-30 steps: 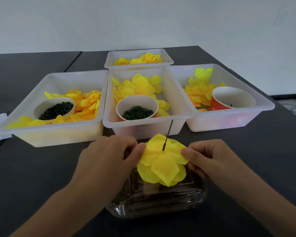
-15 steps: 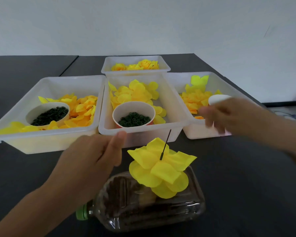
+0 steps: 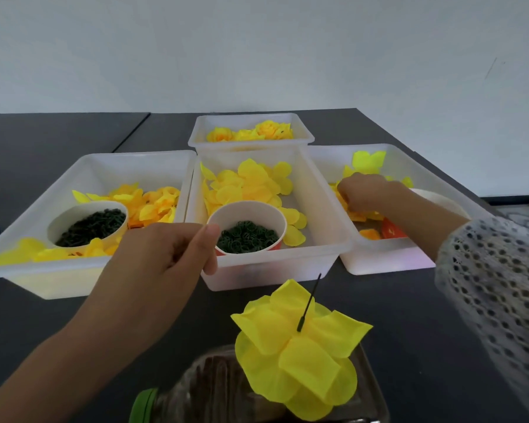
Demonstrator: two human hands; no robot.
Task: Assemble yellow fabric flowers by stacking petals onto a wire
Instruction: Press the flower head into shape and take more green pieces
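Observation:
A half-built yellow fabric flower [image 3: 297,352] sits on an upright black wire [image 3: 309,302], which stands from a clear plastic bottle [image 3: 220,389] lying on its side near me. My left hand [image 3: 165,261] hovers in front of the middle bin [image 3: 321,215], fingers loosely curled and holding nothing. My right hand [image 3: 368,193] reaches into the right bin [image 3: 388,264], with its fingers bent down into the orange-yellow petals [image 3: 368,233]. Its fingertips are hidden, so a pinch cannot be made out.
The left bin [image 3: 89,161] and the middle bin hold loose yellow petals and a cup of dark green rings [image 3: 246,236] each. A back bin [image 3: 251,119] holds finished flowers. A red-and-white cup [image 3: 440,199] stands in the right bin. The table is dark.
Both hands have let go of the flower. My right hand moved up and right into the right bin's petals. My left hand lifted away to the left.

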